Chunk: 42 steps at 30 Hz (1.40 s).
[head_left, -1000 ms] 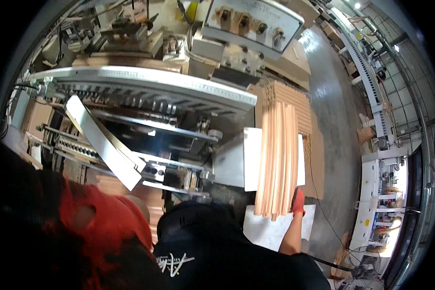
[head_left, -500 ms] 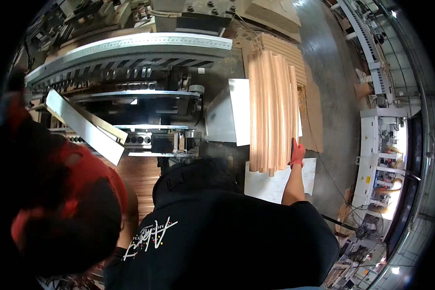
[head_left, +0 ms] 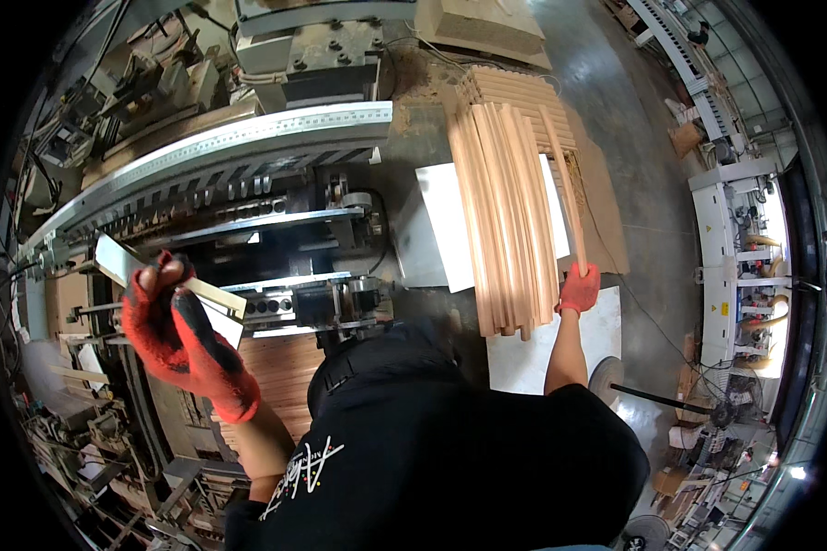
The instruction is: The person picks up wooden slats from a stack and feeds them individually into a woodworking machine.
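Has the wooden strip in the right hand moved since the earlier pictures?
Yes: the strip has swung rightward at its near end, away from the wood stack.

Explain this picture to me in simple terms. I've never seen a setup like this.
There is no robot here: a person is working with their own two gloved hands. A wide fisheye camera worn on the head looks down, so straight edges bend toward the rim.

The red-gloved right hand holds one end of a slim wooden strip. Just left of it, a bundle of wooden strips lies across a white board.

The red-gloved left hand is raised, fingers loosely curled, with nothing visible in it. It partly hides a slanted white panel; whether they touch is unclear. Beyond is a machine with metal rails.
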{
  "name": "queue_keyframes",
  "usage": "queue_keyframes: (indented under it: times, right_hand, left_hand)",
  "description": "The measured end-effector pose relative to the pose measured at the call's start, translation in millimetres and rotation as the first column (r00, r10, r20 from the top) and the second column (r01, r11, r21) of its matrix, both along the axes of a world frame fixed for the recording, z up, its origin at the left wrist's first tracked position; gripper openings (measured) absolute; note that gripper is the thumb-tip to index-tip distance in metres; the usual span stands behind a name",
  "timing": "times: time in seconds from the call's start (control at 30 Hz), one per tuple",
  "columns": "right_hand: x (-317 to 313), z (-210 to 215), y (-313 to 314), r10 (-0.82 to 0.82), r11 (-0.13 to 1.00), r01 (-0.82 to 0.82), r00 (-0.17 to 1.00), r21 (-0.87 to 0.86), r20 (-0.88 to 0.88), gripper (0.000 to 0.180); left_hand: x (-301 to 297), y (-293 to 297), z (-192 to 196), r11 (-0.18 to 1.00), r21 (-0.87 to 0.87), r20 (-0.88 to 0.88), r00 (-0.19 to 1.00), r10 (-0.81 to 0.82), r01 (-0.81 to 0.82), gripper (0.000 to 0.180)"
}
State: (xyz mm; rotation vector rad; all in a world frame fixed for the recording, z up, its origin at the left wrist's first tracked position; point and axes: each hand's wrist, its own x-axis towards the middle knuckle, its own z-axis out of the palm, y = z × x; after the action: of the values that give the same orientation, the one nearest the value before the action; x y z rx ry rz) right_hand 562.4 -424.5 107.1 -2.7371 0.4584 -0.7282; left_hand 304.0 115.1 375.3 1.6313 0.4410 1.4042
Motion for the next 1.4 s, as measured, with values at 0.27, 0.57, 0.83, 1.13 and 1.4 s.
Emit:
queue_keyframes:
  times: [0.27,0.57,0.83,1.13,1.4]
  right_hand:
    - [4.8,-4.3,15.0,-0.024,0.997,0.035,0.987,-0.068,0.159,0.018]
    - [-5.4,59.7,53.4,-0.289,0.899,0.420,0.778,-0.120,0.558,0.028]
    - [-32.0,160.1,178.1,0.086,0.996,-0.041,0.580,-0.076,0.810,0.038]
    - [-112.1,187.5,327.0,0.657,0.675,-0.663,0.341,-0.323,0.672,0.049]
    - [-111.0,190.0,363.9,0.756,0.452,-0.827,0.156,-0.335,0.636,0.055]
  left_hand:
    - [-0.3,-3.3,-22.6,0.994,-0.111,-0.090,0.996,-0.013,0.003,0.034]
    - [-0.5,-10.3,-34.7,0.981,-0.147,-0.148,0.978,-0.145,0.123,0.035]
    - [22.4,-47.3,-31.6,0.661,-0.261,-0.244,0.615,-0.750,0.703,0.085]
    - [18.4,-69.8,-44.6,0.467,-0.576,0.408,0.731,-0.547,0.671,0.051]
    - [-37.0,-29.0,-44.5,0.713,-0.596,0.397,0.908,-0.137,0.368,0.043]
